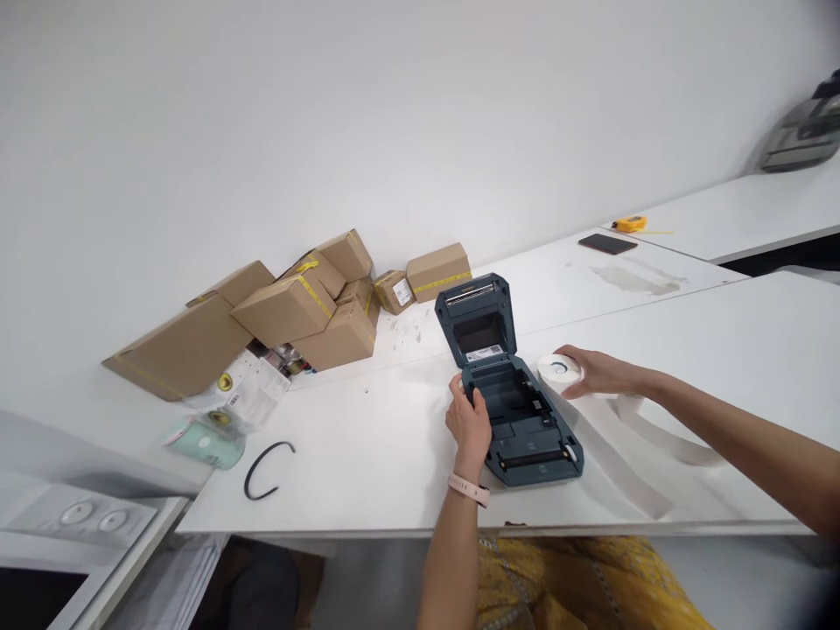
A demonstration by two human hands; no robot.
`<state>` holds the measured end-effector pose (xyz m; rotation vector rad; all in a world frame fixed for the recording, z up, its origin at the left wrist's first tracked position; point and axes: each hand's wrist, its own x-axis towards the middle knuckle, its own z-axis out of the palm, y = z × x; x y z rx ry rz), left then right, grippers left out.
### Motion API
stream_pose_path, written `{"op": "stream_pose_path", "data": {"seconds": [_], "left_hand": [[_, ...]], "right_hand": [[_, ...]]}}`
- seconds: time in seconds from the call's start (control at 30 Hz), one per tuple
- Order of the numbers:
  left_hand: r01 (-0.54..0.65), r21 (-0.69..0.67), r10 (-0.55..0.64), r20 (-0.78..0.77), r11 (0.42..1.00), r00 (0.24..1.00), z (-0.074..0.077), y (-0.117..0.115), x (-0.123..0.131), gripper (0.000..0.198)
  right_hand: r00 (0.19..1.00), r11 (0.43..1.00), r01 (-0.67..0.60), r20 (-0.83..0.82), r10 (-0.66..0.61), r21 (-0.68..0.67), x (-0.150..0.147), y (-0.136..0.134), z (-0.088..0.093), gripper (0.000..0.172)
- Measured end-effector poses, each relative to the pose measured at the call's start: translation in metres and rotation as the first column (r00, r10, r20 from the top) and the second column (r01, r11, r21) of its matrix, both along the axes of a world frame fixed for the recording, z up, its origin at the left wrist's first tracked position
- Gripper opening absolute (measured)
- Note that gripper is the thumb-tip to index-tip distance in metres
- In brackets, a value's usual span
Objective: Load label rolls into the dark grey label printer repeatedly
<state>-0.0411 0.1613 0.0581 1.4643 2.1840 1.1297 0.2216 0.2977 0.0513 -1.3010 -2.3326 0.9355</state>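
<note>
printer [508,402]: matt plastic | paper roll [555,371]: smooth, matt | boxes [283,310]: matt cardboard | tabletop [367,455]: smooth, faintly glossy

Left hand [468,429] wears a pale pink band [470,491] round the wrist, smooth and kinda rubbery looking, like a watch strap, with a row of tiny marks on it that are too small to make out. The right hand [596,372] and both forearms [451,556] are bare. Down at the near edge there's a mustard yellow garment [577,582], loosely folded with pale patterned bands running through it, can't tell if it's a skirt or a long top.
</note>
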Motion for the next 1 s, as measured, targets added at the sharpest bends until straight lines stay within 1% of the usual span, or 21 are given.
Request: {"op": "stream_pose_path", "data": {"seconds": [0.1, 0.17, 0.2, 0.27, 0.3, 0.33, 0.4, 0.47, 0.53, 0.6, 0.77, 0.87, 1.0], "left_hand": [[0.002, 0.008, -0.002, 0.010, 1.000, 1.000, -0.001, 0.000, 0.000, 0.039], [0.010, 0.016, -0.010, 0.019, 1.000, 1.000, -0.002, 0.000, 0.000, 0.039], [0.013, 0.023, -0.013, 0.021, 1.000, 1.000, -0.002, 0.000, 0.000, 0.039], [0.017, 0.043, -0.018, 0.019, 0.999, 1.000, -0.002, 0.000, -0.001, 0.038], [0.026, 0.051, -0.027, 0.012, 0.998, 1.000, -0.002, 0.000, -0.001, 0.037], [0.039, 0.055, -0.039, 0.002, 0.998, 0.999, -0.002, 0.000, -0.002, 0.036], [0.079, 0.046, -0.078, -0.016, 0.996, 0.997, -0.001, 0.000, -0.006, 0.033], [0.128, 0.025, -0.127, -0.026, 0.991, 0.992, 0.001, 0.001, -0.013, 0.030], [0.173, 0.012, -0.173, -0.028, 0.985, 0.985, 0.002, 0.003, -0.022, 0.027], [0.217, 0.005, -0.217, -0.027, 0.976, 0.976, 0.003, 0.005, -0.031, 0.024], [0.289, 0.021, -0.289, -0.017, 0.957, 0.957, 0.002, 0.010, -0.043, 0.027], [0.295, 0.034, -0.294, -0.011, 0.955, 0.956, 0.000, 0.010, -0.044, 0.029], [0.285, 0.045, -0.286, 0.001, 0.957, 0.958, -0.002, 0.011, -0.042, 0.028]], "right_hand": [[0.990, 0.998, 0.068, -0.123, -0.068, -0.008, 0.009, -0.011, 0.014, 0.056], [0.965, 0.996, 0.067, -0.251, -0.080, -0.061, 0.012, -0.018, 0.027, 0.054], [0.943, 0.993, 0.039, -0.324, -0.072, -0.107, 0.010, -0.022, 0.035, 0.055], [0.884, 0.982, -0.077, -0.467, -0.012, -0.172, -0.001, -0.031, 0.052, 0.060], [0.866, 0.975, -0.149, -0.498, 0.049, -0.164, -0.010, -0.036, 0.060, 0.063], [0.862, 0.968, -0.212, -0.493, 0.121, -0.132, -0.021, -0.039, 0.067, 0.065], [0.887, 0.953, -0.299, -0.382, 0.259, -0.047, -0.047, -0.044, 0.078, 0.066], [0.911, 0.933, -0.360, -0.213, 0.353, 0.003, -0.072, -0.045, 0.082, 0.066], [0.909, 0.912, -0.409, -0.085, 0.408, 0.004, -0.091, -0.043, 0.081, 0.067], [0.894, 0.894, -0.449, -0.011, 0.449, -0.013, -0.102, -0.038, 0.079, 0.069], [0.874, 0.876, -0.480, 0.063, 0.481, -0.036, -0.106, -0.030, 0.079, 0.067], [0.867, 0.875, -0.484, 0.133, 0.481, -0.011, -0.109, -0.029, 0.080, 0.068], [0.839, 0.867, -0.498, 0.269, 0.472, 0.030, -0.117, -0.026, 0.077, 0.073]]}}
